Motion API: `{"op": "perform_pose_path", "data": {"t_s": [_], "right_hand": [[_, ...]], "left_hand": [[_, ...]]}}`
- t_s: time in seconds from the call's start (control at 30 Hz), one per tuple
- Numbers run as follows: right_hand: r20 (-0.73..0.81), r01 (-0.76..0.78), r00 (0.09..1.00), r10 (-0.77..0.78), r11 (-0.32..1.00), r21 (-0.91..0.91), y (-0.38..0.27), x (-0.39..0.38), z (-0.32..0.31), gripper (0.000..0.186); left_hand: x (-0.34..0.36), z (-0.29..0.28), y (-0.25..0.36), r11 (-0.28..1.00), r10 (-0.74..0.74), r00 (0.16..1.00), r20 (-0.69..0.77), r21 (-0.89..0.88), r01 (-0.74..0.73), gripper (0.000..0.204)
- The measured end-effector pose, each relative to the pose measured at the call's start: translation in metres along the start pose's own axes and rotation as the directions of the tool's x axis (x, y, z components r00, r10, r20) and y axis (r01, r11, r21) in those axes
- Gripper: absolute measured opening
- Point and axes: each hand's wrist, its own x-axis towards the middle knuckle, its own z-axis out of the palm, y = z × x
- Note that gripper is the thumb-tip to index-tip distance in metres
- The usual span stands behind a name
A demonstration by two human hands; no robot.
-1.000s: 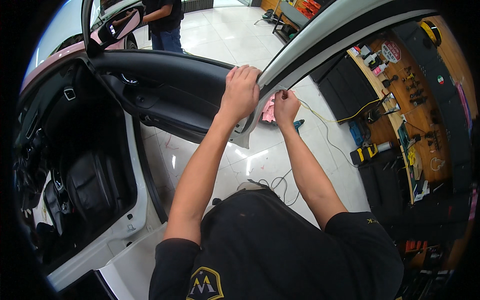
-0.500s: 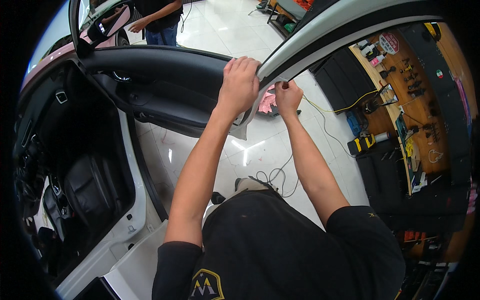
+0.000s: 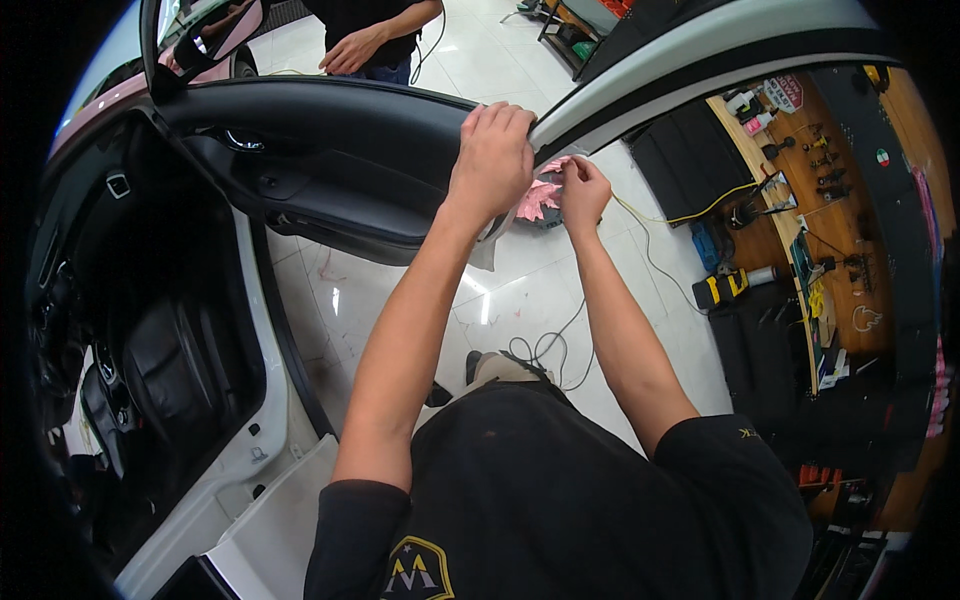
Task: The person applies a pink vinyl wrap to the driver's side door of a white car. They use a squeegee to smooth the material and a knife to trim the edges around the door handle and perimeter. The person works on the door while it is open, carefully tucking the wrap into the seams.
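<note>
White tiled floor (image 3: 325, 305) runs under and around the open car door (image 3: 345, 165). Closest: wearer's black T-shirt (image 3: 590, 500), near side of the door, both bare forearms (image 3: 405, 330) reaching to the door's free edge. Left hand (image 3: 493, 155) lies over that edge where the panel meets the window frame (image 3: 690, 58); fingers together and curled over, thumb hidden, so can't tell if it's clamped. Right hand (image 3: 585, 195) is just right of the same edge, thumb and forefinger tips pinched together; too small to tell what sits between them. Door stands swung out, dark inner side toward the camera; black seat (image 3: 175, 350) left of it. Crumpled pink material (image 3: 537, 202) shows just right of the door edge, partly hidden, contact with the right hand unclear. Dark cable (image 3: 548, 350) loops on the near side of the door. Side mirror (image 3: 215, 35) at the door's hinge end. Well right of the door: yellow-and-black tool (image 3: 720, 290), blue tool (image 3: 707, 248), wooden bench (image 3: 733, 135) with bottles (image 3: 757, 122). Beyond the door: co-worker (image 3: 355, 18), black top, one hand at waist height.
</note>
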Motion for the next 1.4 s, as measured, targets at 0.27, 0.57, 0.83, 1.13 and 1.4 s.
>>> {"op": "perform_pose_path", "data": {"t_s": [0.27, 0.57, 0.83, 1.13, 1.4], "right_hand": [[-0.172, -0.034, 0.985, 0.032, 0.999, -0.007, 0.02, 0.014, 0.015, 0.018], [-0.211, 0.116, 0.949, -0.233, 0.884, -0.453, 0.002, 0.016, 0.017, 0.019], [-0.087, 0.184, 0.967, -0.24, 0.891, -0.416, -0.014, 0.013, 0.016, 0.017], [-0.022, 0.27, 0.956, -0.293, 0.908, -0.32, 0.02, 0.021, 0.003, 0.019], [-0.026, 0.13, 0.99, -0.14, 0.964, -0.234, 0.014, 0.01, 0.008, 0.016]], "left_hand": [[0.001, 0.007, 0.004, 1.0, 0.007, 1.0, -0.007, 0.0, -0.007, 0.034], [0.002, 0.005, 0.001, 1.0, 0.005, 1.0, 0.008, 0.016, -0.005, 0.035], [0.001, -0.002, 0.0, 0.999, -0.03, 0.999, 0.025, -0.031, 0.031, 0.033], [0.003, -0.001, 0.003, 0.998, -0.018, 0.999, 0.033, -0.058, 0.02, 0.032], [0.002, -0.005, 0.004, 0.999, -0.019, 0.999, 0.045, -0.036, 0.021, 0.034]]}}
